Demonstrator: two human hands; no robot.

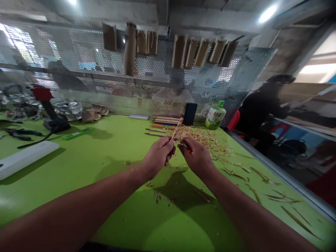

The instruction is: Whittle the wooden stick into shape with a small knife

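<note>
Left hand: we pinch a wooden stick, apparently steadying it.
Right hand: curled around a half-hidden red tool, beside the left.

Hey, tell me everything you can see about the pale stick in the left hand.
The pale stick is slim, straight and wooden-looking. The left hand grips its lower part, hidden by the fingers; its far end slants up toward the picture's right, over the green table. The right hand, close by, holds a partly hidden red tool; whether that touches the stick is unclear.
</note>
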